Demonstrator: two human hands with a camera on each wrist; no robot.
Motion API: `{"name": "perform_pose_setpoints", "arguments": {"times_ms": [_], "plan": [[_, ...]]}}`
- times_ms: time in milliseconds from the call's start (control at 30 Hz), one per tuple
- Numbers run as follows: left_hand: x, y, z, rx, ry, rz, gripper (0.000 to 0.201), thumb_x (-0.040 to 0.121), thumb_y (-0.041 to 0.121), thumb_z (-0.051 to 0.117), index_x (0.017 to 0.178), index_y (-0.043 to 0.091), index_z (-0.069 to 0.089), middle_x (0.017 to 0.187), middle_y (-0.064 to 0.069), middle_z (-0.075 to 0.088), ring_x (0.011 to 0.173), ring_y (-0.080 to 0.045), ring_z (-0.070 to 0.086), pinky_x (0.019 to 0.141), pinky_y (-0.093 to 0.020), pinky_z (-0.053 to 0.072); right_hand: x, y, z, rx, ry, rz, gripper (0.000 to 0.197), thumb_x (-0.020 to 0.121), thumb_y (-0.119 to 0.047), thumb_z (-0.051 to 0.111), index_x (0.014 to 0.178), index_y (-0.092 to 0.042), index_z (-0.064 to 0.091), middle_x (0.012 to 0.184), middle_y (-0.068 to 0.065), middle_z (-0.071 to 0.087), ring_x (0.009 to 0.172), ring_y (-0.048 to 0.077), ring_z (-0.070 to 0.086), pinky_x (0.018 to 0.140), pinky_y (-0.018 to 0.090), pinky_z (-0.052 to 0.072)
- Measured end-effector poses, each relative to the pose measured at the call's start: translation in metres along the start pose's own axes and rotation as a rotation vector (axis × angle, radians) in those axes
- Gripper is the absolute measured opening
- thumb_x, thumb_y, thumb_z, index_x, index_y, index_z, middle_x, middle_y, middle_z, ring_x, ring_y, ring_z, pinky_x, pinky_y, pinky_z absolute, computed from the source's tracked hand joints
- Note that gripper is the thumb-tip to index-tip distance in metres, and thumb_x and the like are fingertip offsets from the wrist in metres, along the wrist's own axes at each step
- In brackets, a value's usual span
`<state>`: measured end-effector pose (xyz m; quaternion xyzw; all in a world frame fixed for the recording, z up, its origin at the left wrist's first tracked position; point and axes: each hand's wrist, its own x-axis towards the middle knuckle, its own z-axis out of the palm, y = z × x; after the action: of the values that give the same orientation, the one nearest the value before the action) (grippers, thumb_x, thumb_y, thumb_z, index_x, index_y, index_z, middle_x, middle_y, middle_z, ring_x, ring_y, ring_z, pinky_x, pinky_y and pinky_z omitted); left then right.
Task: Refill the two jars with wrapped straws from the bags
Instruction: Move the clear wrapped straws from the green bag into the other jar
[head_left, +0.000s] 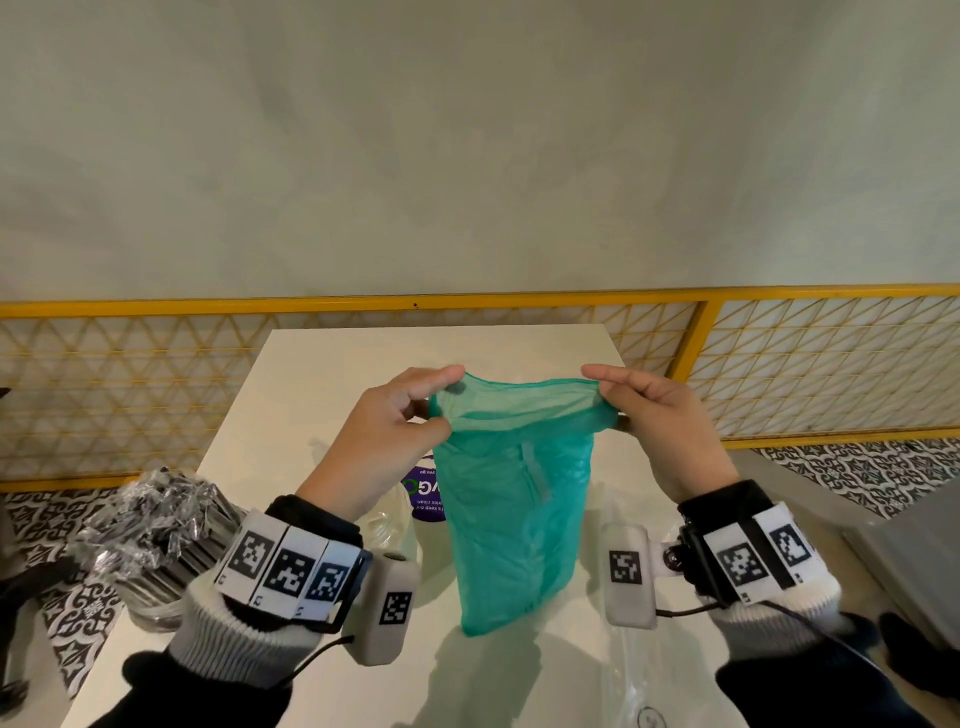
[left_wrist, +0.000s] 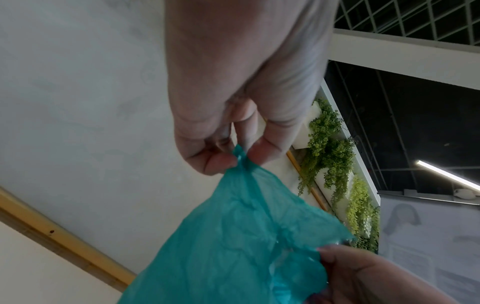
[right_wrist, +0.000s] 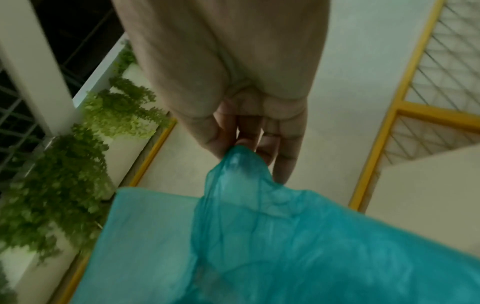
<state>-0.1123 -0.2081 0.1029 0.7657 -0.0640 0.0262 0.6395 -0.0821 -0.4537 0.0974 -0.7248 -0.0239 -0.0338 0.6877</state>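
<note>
The left hand (head_left: 395, 415) and right hand (head_left: 660, 415) each pinch a top corner of the thin teal plastic bag (head_left: 514, 519). The bag hangs open above the white surface (head_left: 311, 415). A clear jar of wrapped straws (head_left: 156, 540) stands left of the bag.

Teal bag (head_left: 511, 525) hanging, mouth open
</note>
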Motion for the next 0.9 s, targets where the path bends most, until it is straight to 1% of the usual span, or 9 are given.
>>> {"name": "perform_pose_setpoints", "arguments": {"times_ms": [100,233,367,467,567,667,767,833,900], "plan": [[-0.001,0.005,0.003,-0.035,0.0,0.027,0.059,0.081,-0.015,0.05,0.123,0.026,0.06,0.115,0.013,0.062,0.087,-0.012,0.053,0.075,-0.02,0.049,0.001,-0.006,0.002,0.203,0.002,0.07,0.025,0.095,-0.006,0.046,0.102,-0.014,0.068,0.091,0.006,0.065,0.074,0.008,0.065,0.065,0.021,0.056],[0.002,0.015,0.004,-0.118,0.021,0.112,0.066,0.079,-0.019,0.049,0.123,0.029,0.058,0.121,0.015,0.059,0.093,-0.016,0.053,0.082,-0.029,0.048,0.003,-0.021,0.004,0.364,0.021,0.036,0.028,0.095,-0.005,0.043,0.098,-0.017,0.068,0.076,-0.003,0.064,0.07,0.008,0.064,0.06,0.021,0.055],[0.002,0.01,0.005,-0.159,0.04,0.146,0.072,0.076,-0.022,0.048,0.116,0.037,0.06,0.124,0.016,0.06,0.105,-0.01,0.056,0.083,-0.023,0.048,-0.001,-0.021,0.007,0.365,0.033,0.02,0.027,0.094,-0.005,0.045,0.096,-0.022,0.067,0.073,-0.008,0.069,0.072,0.007,0.062,0.067,0.023,0.05],[0.0,-0.002,0.009,-0.168,0.075,0.113,0.071,0.076,-0.024,0.047,0.114,0.035,0.061,0.121,0.015,0.061,0.115,-0.008,0.056,0.087,-0.018,0.047,-0.005,-0.014,0.011,0.29,0.047,0.048,0.024,0.091,-0.004,0.049,0.094,-0.023,0.065,0.071,-0.006,0.069,0.067,0.007,0.06,0.058,0.021,0.044],[-0.001,-0.009,0.011,-0.162,0.083,0.094,0.072,0.076,-0.024,0.048,0.111,0.037,0.061,0.121,0.015,0.061,0.12,-0.009,0.054,0.094,-0.023,0.045,-0.007,-0.009,0.014,0.299,0.049,0.087,0.022,0.089,0.0,0.052,0.095,-0.018,0.062,0.074,0.0,0.066,0.06,0.004,0.061,0.048,0.017,0.048],[-0.002,-0.011,0.011,-0.121,0.042,0.087,0.075,0.076,-0.022,0.049,0.114,0.041,0.059,0.122,0.017,0.06,0.117,-0.011,0.054,0.091,-0.027,0.047,-0.006,-0.005,0.018,0.351,0.075,0.11,0.026,0.087,0.007,0.052,0.096,-0.016,0.06,0.074,0.003,0.062,0.062,0.006,0.064,0.056,0.019,0.055],[-0.002,-0.014,0.011,-0.082,0.022,0.08,0.075,0.075,-0.023,0.048,0.12,0.036,0.058,0.122,0.017,0.059,0.116,-0.008,0.054,0.089,-0.026,0.05,-0.003,-0.006,0.02,0.464,0.121,0.147,0.029,0.087,0.012,0.048,0.094,-0.014,0.058,0.066,0.002,0.06,0.063,0.011,0.064,0.063,0.023,0.057],[-0.002,-0.016,0.01,-0.052,0.035,0.068,0.073,0.074,-0.024,0.047,0.119,0.033,0.059,0.122,0.018,0.059,0.119,-0.005,0.052,0.092,-0.025,0.05,-0.002,-0.008,0.021,0.55,0.132,0.199,0.028,0.089,0.011,0.045,0.094,-0.014,0.056,0.072,0.007,0.06,0.063,0.014,0.064,0.058,0.022,0.058],[-0.004,-0.017,0.011,-0.051,0.064,0.045,0.07,0.074,-0.023,0.045,0.113,0.032,0.062,0.12,0.019,0.059,0.119,-0.004,0.052,0.089,-0.017,0.05,-0.002,-0.01,0.02,0.638,0.135,0.261,0.028,0.089,0.011,0.042,0.092,-0.014,0.054,0.075,0.009,0.061,0.061,0.016,0.065,0.052,0.022,0.056]]}}
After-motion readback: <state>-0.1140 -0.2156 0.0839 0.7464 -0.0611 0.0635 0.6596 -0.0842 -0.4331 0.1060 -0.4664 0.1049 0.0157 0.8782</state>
